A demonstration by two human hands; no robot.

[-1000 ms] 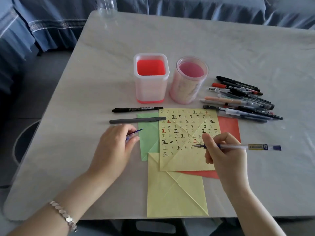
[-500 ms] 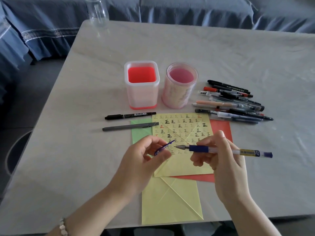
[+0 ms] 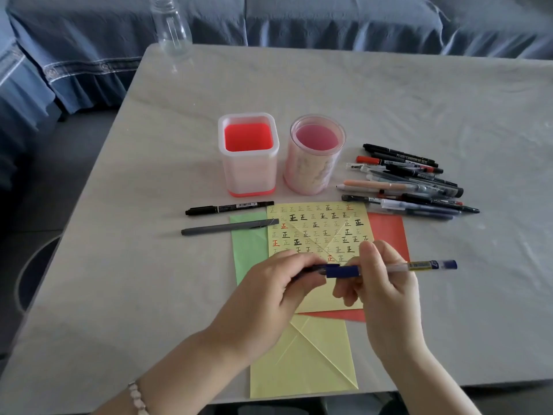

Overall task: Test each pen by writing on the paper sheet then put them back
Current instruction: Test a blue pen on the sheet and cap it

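Note:
My right hand holds a blue gel pen level above the yellow paper sheet, which is covered with rows of written characters. My left hand pinches the pen's blue cap over the tip end, so cap and pen meet between my hands. A black marker and a grey pen lie left of the sheet. A pile of several pens lies to the right. Two empty holders stand behind the sheet: a square red one and a round pink one.
Green paper, red paper and a second yellow sheet lie under and around the written sheet. A clear bottle stands at the table's far left corner. Blue-covered seating runs behind the table.
My left hand has brought the cap from the left across to the pen's tip. My right hand has lifted the pen off the sheet and turned it level.

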